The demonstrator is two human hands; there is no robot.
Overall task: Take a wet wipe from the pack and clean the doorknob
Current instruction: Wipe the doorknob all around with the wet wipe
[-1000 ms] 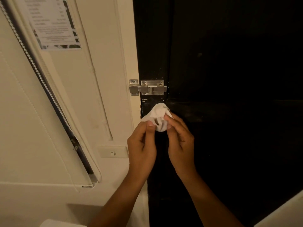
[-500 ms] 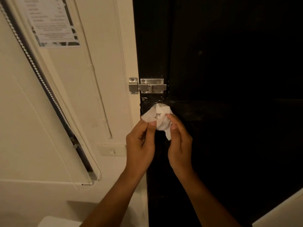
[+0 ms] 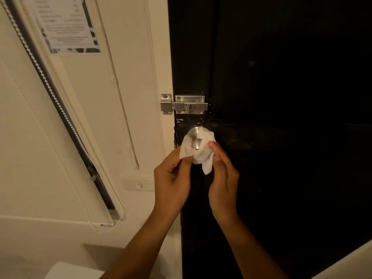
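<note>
Below the bolt (image 3: 184,104), the wipe (image 3: 203,153) wraps the knob (image 3: 194,137); left hand (image 3: 172,180) and right hand (image 3: 223,178) each pinch an end, so it can rub round the metal.

Counting what I am seeing by the door

I am seeing two hands, a left hand (image 3: 171,182) and a right hand (image 3: 223,184), both holding one white wipe (image 3: 203,156). I am counting one shiny doorknob (image 3: 194,137), one dark door (image 3: 281,137), one metal bolt latch (image 3: 184,104), one paper notice (image 3: 68,27) and one wall switch (image 3: 137,183).
</note>
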